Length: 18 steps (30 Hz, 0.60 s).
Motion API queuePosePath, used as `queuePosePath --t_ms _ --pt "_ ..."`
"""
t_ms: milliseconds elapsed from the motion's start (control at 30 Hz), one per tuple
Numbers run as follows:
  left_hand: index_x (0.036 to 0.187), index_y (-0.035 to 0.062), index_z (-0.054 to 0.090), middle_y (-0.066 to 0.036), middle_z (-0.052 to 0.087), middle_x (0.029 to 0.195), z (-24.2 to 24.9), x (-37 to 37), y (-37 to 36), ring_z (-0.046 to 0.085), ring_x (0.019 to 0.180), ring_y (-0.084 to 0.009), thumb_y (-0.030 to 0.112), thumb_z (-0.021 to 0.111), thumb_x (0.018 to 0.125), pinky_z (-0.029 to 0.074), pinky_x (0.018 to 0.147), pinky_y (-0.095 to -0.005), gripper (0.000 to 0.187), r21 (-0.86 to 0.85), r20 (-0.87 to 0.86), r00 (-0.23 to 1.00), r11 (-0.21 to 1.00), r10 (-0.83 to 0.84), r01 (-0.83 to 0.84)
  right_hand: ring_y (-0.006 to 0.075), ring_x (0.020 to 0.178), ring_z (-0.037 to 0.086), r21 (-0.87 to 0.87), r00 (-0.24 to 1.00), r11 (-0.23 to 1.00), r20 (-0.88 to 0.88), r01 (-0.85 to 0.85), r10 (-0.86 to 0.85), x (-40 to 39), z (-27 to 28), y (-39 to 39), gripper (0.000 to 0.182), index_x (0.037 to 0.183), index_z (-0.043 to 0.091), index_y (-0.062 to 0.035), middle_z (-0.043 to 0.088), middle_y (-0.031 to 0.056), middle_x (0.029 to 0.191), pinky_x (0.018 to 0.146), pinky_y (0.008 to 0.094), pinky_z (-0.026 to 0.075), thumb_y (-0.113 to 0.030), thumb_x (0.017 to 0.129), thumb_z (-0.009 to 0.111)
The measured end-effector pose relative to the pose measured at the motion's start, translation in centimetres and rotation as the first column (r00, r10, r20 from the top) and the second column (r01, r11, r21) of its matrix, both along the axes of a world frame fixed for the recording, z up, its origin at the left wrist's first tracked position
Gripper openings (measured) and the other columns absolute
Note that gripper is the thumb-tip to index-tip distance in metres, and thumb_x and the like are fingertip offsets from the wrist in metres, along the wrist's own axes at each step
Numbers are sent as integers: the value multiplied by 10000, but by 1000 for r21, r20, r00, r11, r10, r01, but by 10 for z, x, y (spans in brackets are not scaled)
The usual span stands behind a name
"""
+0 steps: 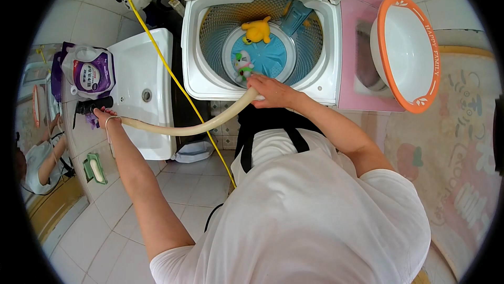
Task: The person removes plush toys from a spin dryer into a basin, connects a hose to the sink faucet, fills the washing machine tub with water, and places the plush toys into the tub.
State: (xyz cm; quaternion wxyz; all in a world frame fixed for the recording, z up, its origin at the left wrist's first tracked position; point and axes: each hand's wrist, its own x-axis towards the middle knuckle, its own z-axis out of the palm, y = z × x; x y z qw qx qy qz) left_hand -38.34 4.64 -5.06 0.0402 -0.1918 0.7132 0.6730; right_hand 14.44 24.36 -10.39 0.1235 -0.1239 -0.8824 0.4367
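A cream hose (197,128) runs from the sink's left side to the washing machine (262,90). My right hand (273,92) is closed round its end at the front rim of the open tub. In the tub, on the blue base (270,59), lie a yellow plush toy (257,30) and a grey-and-white plush toy (242,65) with green on it. My left hand (106,118) is at the far left, by the hose's other end and a black fitting (94,105); its fingers are partly hidden, and what they hold is unclear.
A white sink (142,69) stands left, with a purple detergent bag (93,74) beside it and a soap dish (95,169) below. A yellow cable (169,69) crosses before the sink. An orange-rimmed basin (407,55) leans at right.
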Motion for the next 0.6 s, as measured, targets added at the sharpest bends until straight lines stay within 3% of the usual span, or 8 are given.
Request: queuePosePath --t_ms 433,600 --pt "654 77 515 -16 451 518 6 8 4 376 403 -128 372 576 848 315 379 -255 358 19 -31 999 1000 26 -25 369 1008 501 -22 1000 1000 8 -21 22 0 3 1 381 991 459 -24 510 177 1010 855 421 426 -180 722 678" --pt "654 71 524 -21 456 515 4 4 2 386 404 -130 356 584 841 316 378 -257 346 34 -22 999 999 26 -25 404 1141 446 54 1000 998 -29 -7 9 0 1 -1 420 1030 457 -23 489 220 1128 980 424 377 -187 723 691"
